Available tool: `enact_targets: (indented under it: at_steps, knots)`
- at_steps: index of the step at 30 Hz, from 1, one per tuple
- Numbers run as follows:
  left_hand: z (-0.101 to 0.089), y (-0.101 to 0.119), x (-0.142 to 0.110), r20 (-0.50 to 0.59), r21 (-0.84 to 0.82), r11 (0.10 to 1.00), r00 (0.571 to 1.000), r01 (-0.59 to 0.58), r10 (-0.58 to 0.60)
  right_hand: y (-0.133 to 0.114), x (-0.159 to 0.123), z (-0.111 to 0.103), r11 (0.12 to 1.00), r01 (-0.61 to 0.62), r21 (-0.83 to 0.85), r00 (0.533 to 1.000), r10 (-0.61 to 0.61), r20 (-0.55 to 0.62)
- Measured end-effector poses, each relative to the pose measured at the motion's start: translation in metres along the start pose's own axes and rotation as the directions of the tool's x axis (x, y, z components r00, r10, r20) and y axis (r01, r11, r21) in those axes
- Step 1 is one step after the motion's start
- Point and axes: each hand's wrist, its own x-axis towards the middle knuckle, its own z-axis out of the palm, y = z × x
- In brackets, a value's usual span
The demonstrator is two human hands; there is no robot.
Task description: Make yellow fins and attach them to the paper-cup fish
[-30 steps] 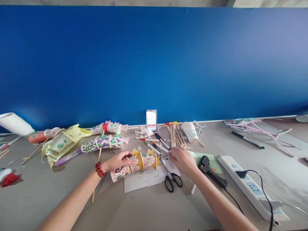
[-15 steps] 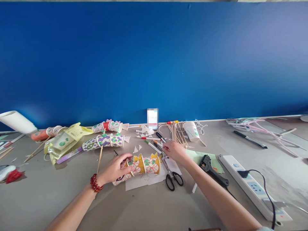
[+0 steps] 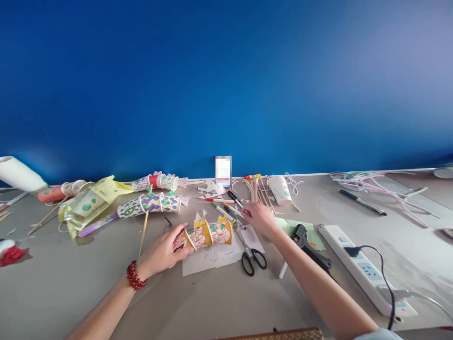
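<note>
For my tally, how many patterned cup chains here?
4: yellow chain in the left hand; purple chain beyond it; red chain behind that; orange chain far left, partly hidden. Others may be hidden.

I'm seeing a blue partition (image 3: 226, 85) across the back, paler glare (image 3: 417, 61) at its upper right; thin pale strip (image 3: 314, 174) along its foot, grey tabletop (image 3: 212, 302) before it.

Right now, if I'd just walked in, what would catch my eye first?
Probably the broad blue panel filling the upper half of the view. Next, the yellow-and-red paper-cup fish in the middle of the table, its left end in the grasp of the left hand. Then perhaps the red beaded bracelet on that wrist.
</note>
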Motion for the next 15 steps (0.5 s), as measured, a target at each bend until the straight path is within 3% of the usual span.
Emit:
enact_targets:
  at_steps: [11, 15]
  knots:
    - [0.008, -0.013, -0.003, -0.052, 0.106, 0.994, 0.998, -0.039, 0.044, 0.024, 0.005, -0.016, 0.995, -0.1, 0.002, 0.994, 0.1, -0.037]
    - [0.01, -0.014, -0.003, -0.099, 0.084, 0.995, 0.993, -0.06, 0.068, 0.037, 0.009, -0.03, 0.976, -0.218, -0.001, 0.971, 0.217, -0.095]
